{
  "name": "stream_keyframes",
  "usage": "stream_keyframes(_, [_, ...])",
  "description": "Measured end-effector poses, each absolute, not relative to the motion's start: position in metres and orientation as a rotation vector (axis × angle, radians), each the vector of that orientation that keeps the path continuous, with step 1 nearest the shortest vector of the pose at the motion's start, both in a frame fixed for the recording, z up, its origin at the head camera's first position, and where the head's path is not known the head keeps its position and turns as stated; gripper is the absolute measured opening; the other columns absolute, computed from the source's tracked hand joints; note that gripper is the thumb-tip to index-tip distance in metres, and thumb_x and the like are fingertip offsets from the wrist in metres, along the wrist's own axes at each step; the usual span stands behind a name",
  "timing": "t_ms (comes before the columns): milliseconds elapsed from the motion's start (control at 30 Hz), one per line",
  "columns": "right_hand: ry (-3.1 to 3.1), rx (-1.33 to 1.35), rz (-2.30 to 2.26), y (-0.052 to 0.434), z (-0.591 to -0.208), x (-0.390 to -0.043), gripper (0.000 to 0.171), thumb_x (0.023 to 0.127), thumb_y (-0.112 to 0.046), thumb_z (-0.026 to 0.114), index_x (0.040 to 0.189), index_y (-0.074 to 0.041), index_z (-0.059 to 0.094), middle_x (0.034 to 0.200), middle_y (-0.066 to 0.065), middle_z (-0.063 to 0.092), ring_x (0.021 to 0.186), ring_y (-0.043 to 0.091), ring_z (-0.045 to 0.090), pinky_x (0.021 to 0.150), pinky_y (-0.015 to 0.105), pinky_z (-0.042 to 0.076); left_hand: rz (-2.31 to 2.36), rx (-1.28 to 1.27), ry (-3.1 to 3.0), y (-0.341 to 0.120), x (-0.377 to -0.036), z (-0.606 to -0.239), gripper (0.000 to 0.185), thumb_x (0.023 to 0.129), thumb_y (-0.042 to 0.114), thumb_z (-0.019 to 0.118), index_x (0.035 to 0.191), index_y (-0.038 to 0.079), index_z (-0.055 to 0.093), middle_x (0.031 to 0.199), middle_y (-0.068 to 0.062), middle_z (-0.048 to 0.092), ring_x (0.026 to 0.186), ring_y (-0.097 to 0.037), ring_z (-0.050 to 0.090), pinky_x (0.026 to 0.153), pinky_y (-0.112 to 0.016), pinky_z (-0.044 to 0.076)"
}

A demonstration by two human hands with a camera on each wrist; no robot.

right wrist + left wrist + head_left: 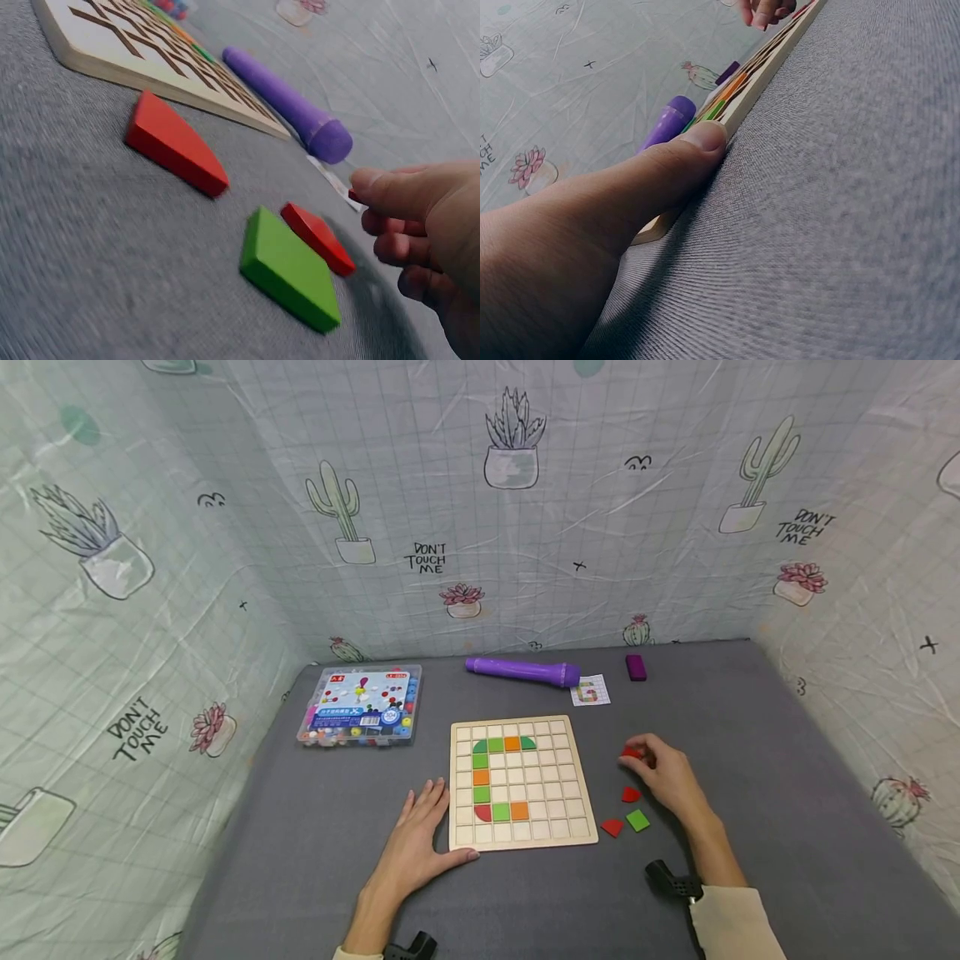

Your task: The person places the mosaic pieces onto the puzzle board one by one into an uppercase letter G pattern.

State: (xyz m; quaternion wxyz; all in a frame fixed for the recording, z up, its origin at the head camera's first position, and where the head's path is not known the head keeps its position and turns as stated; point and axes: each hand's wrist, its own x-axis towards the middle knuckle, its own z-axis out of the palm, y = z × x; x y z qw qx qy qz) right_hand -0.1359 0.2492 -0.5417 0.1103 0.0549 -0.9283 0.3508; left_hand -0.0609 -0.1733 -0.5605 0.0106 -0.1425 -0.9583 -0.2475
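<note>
A wooden grid board (531, 776) lies on the grey cloth, with green, orange and red tiles set in a C-like outline. My left hand (415, 841) rests at its lower left corner, fingers spread along the left side and thumb on the front edge. To the right of the board, my right hand (667, 774) pinches a red tile (632, 752) between thumb and fingertips, mostly hidden in the right wrist view. Below that hand lie a red quarter-round tile (174, 146), a green square tile (291, 271) and another red tile (319, 237).
Behind the board lies a purple microphone-shaped tube (522, 672), its thick end beside a small pattern card (591, 691). A dark purple block (636, 667) sits at the back right. On the left is a clear plastic case (362, 705) of colourful beads. Patterned cloth (517, 527) walls the table's back and sides.
</note>
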Motion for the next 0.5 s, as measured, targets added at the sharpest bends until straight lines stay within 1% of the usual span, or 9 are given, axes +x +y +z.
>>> stream_keyframes(100, [-2.712,0.221,1.038,0.243,-0.540,-0.135,0.023,0.090,-0.016,0.076,0.111,-0.009,0.072,0.092,0.006,0.069,0.077,0.014,0.055,0.065,0.024,0.049,-0.787,-0.431,-3.010,-0.173,-0.061,-0.559,0.111,0.072,0.076,0.071,0.157,0.014,0.035,0.165,-0.005,0.029,0.156,-0.024,0.021,0.131,-0.046,0.011])
stream_keyframes(233, [-2.710,0.281,1.037,0.236,-0.537,-0.133,0.023,0.093,-0.014,0.072,0.115,-0.009,0.073,0.102,0.007,0.072,0.085,0.018,0.061,0.074,0.032,0.055,-0.784,-0.438,-3.010,-0.173,-0.061,-0.559,0.111,0.073,0.076,0.071,0.157,0.013,0.035,0.165,-0.006,0.029,0.156,-0.025,0.022,0.131,-0.048,0.012])
stream_keyframes(300, [-2.707,0.314,1.038,0.231,-0.534,-0.132,0.023,0.094,-0.014,0.071,0.116,-0.008,0.073,0.105,0.008,0.073,0.088,0.020,0.063,0.077,0.036,0.056,-0.780,-0.443,-2.999,-0.173,-0.061,-0.560,0.111,0.073,0.076,0.071,0.157,0.012,0.036,0.165,-0.006,0.030,0.156,-0.026,0.023,0.130,-0.050,0.013])
stream_keyframes(333, [-2.706,0.328,1.049,0.229,-0.533,-0.131,0.023,0.094,-0.013,0.070,0.117,-0.008,0.073,0.105,0.008,0.073,0.088,0.020,0.064,0.076,0.036,0.057,-0.781,-0.445,-2.993,-0.173,-0.061,-0.561,0.110,0.073,0.076,0.071,0.156,0.012,0.037,0.165,-0.007,0.031,0.155,-0.027,0.024,0.130,-0.050,0.014])
stream_keyframes(400, [-2.714,0.353,1.081,0.223,-0.531,-0.129,0.023,0.095,-0.014,0.070,0.117,-0.008,0.072,0.101,0.006,0.073,0.084,0.016,0.063,0.073,0.032,0.056,-0.779,-0.445,-2.985,-0.173,-0.061,-0.561,0.109,0.073,0.075,0.071,0.156,0.012,0.037,0.164,-0.007,0.031,0.155,-0.027,0.024,0.130,-0.051,0.015])
stream_keyframes(500, [-2.737,0.389,1.146,0.214,-0.528,-0.128,0.020,0.095,-0.016,0.070,0.114,-0.010,0.072,0.094,0.001,0.073,0.075,0.009,0.059,0.064,0.024,0.053,-0.779,-0.442,-2.982,-0.174,-0.061,-0.561,0.109,0.074,0.075,0.071,0.156,0.012,0.038,0.164,-0.007,0.032,0.155,-0.028,0.025,0.129,-0.051,0.015])
